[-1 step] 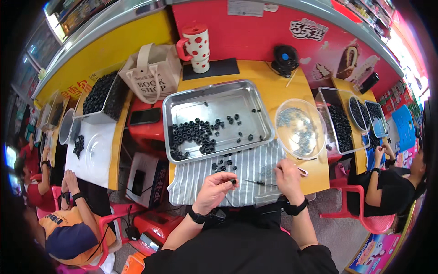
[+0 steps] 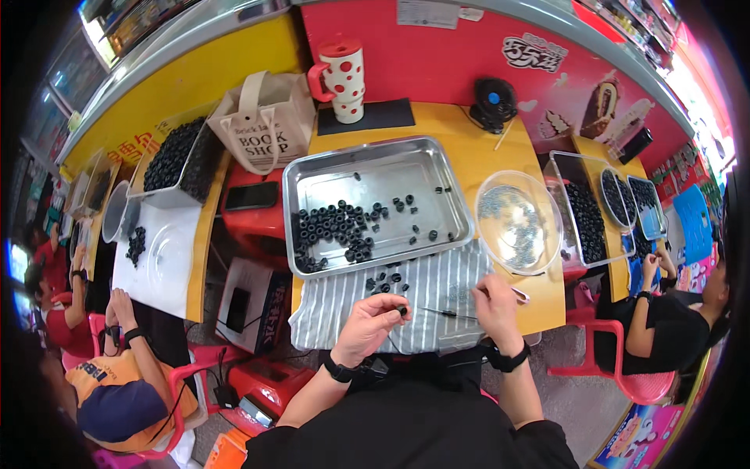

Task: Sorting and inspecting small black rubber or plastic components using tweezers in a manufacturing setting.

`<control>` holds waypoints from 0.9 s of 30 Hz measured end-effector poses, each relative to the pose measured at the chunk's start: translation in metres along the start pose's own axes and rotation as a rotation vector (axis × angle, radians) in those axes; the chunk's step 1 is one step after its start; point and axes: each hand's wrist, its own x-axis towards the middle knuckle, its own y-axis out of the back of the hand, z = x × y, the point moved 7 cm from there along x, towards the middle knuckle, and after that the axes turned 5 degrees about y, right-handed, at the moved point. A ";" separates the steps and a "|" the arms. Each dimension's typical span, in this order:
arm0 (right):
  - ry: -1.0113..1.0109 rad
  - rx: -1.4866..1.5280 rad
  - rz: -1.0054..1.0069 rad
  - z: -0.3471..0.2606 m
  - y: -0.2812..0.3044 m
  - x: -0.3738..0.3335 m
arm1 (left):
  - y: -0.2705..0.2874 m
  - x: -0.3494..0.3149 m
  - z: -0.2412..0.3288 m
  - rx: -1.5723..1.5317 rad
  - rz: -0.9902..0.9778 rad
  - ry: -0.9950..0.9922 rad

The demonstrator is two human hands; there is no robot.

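One small, black, rounded piece (image 2: 401,310) is pinched between the fingers of the left hand (image 2: 366,324), above a grey-and-white striped cloth (image 2: 322,311). Right hand (image 2: 497,309) held beside a slim dark-handled tool (image 2: 449,314); fingers curled, grip contents cannot be told. Black ring-shaped pieces (image 2: 326,227) are scattered in a rectangular silver metal tray (image 2: 398,168) on the yellow wooden tabletop (image 2: 449,129).

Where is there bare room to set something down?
Bare table lies between the black mat, fan and metal tray. The tray's far middle is mostly bare. Crowded: its near left side, under black pieces, and the striped cloth beyond the left hand.
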 end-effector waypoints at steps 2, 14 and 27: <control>-0.177 0.426 -0.056 -0.017 0.009 0.000 | 0.001 -0.001 0.001 -0.011 -0.016 -0.014; 0.206 0.587 -0.166 -0.130 -0.025 -0.014 | 0.017 -0.032 -0.028 -0.011 0.014 0.083; 0.124 0.653 -0.197 -0.141 -0.034 -0.025 | 0.025 -0.045 -0.030 -0.122 -0.060 0.043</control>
